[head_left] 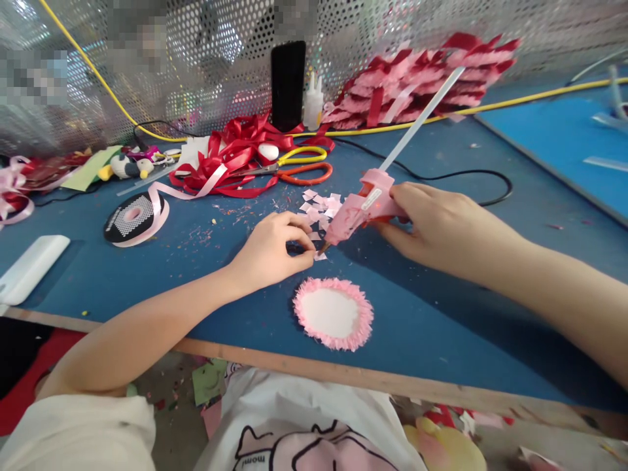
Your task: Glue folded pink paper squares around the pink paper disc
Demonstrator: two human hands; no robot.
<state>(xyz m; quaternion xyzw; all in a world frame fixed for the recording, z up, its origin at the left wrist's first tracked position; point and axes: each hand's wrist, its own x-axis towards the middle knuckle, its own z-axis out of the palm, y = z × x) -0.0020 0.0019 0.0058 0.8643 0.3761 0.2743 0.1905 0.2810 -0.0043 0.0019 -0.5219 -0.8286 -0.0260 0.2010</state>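
My right hand [426, 216] is wrapped round a pink hot glue gun [350, 212], with a long clear glue stick [422, 118] jutting from its back. The gun's nozzle points down at a small pink ribbon piece [320, 256]. Thumb and forefinger of my left hand [277, 252] pinch that piece at its edge. Just beyond lies a loose pile of similar pink ribbon pieces [314, 206]. Nearer to me rests a white oval disc [330, 313] with a frilly pink ribbon fringe [366, 314] round its rim.
Behind are tangled red ribbon [240, 147], scissors [301, 173], an upright phone [288, 85], small bottles [314, 103] and bundled pink-red strips [412, 82]. At left are a ribbon spool [132, 219] and a white block [34, 268]. A black cord [461, 173] crosses the right side.
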